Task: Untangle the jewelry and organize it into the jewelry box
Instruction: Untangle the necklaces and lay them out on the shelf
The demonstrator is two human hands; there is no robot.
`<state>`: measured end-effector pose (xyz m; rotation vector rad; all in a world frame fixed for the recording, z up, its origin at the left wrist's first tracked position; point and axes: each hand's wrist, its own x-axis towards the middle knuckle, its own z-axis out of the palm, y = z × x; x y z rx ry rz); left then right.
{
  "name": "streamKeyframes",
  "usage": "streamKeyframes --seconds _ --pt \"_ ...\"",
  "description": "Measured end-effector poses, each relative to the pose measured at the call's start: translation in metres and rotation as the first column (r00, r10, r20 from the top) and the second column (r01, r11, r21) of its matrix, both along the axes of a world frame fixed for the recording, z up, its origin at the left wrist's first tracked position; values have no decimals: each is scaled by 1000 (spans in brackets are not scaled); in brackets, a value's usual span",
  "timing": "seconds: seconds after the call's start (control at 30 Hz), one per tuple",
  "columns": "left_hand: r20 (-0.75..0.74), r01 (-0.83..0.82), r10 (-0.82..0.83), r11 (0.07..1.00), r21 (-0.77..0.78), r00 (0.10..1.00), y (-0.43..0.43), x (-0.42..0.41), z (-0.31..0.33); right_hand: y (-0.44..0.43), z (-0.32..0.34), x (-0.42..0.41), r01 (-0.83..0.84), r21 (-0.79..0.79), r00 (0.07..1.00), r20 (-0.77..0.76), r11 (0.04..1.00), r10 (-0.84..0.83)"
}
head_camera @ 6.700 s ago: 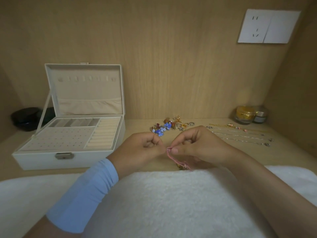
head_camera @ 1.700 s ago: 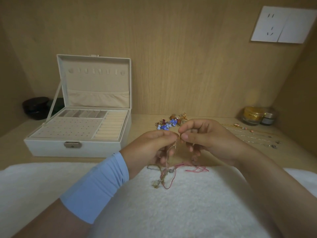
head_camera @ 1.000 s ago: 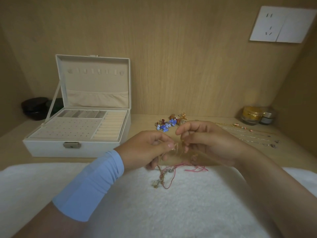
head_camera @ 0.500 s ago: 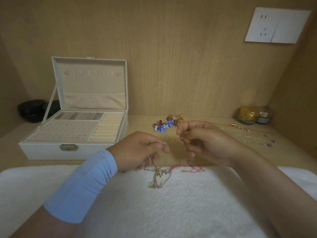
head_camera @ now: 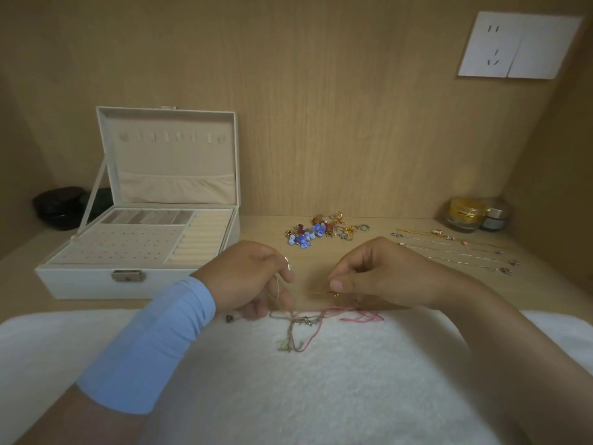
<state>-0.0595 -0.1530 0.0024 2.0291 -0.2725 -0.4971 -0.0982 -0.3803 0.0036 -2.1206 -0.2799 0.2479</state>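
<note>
A tangle of thin chains and a pink cord (head_camera: 308, 322) lies on the far edge of the white fluffy towel (head_camera: 288, 387). My left hand (head_camera: 250, 277) pinches one end of a fine chain, a small silver clasp sticking up past its fingers. My right hand (head_camera: 378, 274) pinches a thin gold chain end (head_camera: 324, 293), drawn out to the right of the tangle. The white jewelry box (head_camera: 138, 252) stands open at the left, lid upright, its trays bare.
A heap of earrings and rings (head_camera: 324, 232) lies at the back centre. Several straightened chains (head_camera: 455, 252) lie in rows at the right. Two small jars (head_camera: 475, 215) stand in the right corner, a black object (head_camera: 57, 207) behind the box.
My hands have moved apart, the left going left and the right going right, drawing a fine chain out of the tangle. The tangle stays on the towel's edge.
</note>
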Motion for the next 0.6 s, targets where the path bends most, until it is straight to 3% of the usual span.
streamKeyframes --seconds 0.13,0.23,0.3,0.37,0.43,0.53,0.6 --pt "98 -166 172 984 -63 980 5 11 -1 -7 2 0 19 -260 1000 3 966 -19" --pt "60 -197 230 919 -341 971 2 12 5 -11 0 5 128 -289 989 109 949 -100" --pt "-28 -189 207 818 -543 978 0 9 9 -12 -3 9 233 -254 958 226 939 -177" --pt "-118 -192 153 689 -699 981 1 8 10 -10 -4 13 332 -130 907 317 934 -279" --pt "-174 -198 97 580 -790 980 4 8 11 -8 -4 14 397 105 862 299 912 -410" --pt "-208 -204 47 502 -841 977 7 8 13 -3 0 15 393 470 864 105 790 -492" --pt "-199 -196 54 534 -823 979 9 9 14 -2 2 16 381 651 885 -52 656 -463"
